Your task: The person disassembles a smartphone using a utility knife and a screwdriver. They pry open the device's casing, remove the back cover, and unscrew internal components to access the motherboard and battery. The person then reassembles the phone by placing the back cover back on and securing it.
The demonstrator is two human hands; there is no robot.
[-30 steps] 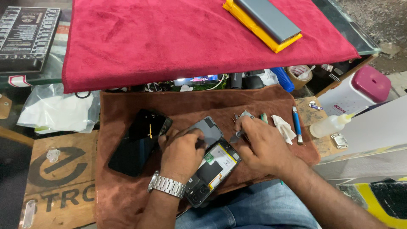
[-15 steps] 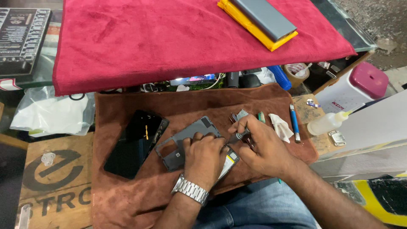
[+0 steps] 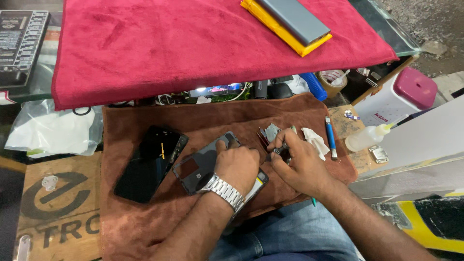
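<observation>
A: The fingers first? The left hand [image 3: 237,164] lies palm down a little below the centre of the frame, its fingers curled loosely and pressing on a dark grey phone back cover [image 3: 203,164]. It grips nothing that I can make out; it simply rests on top. A steel wristwatch [image 3: 223,191] sits on that wrist.

B: And the other hand?

A: The right hand [image 3: 302,166], just right of centre, has its fingers pinched around a small metal tool [image 3: 280,150]. The tip is hidden by the fingers, so I cannot tell what it touches.

B: Where is the phone itself?

A: The opened phone body [image 3: 258,181] lies under the left hand, only its lower right corner showing near the watch. All of this rests on a brown cloth [image 3: 145,227] across the lower middle of the frame.

B: What surrounds it?

A: Left of the cover lies a separate black screen panel [image 3: 152,164]. Just above the right hand are small metal shield parts [image 3: 270,131], then a crumpled white tissue [image 3: 316,141] and a blue-handled tool [image 3: 330,137]. Further right stands a clear squeeze bottle [image 3: 367,137]. Across the top spreads a red cloth [image 3: 193,43], with a grey slab on a yellow pad [image 3: 290,24] at the upper right.
</observation>
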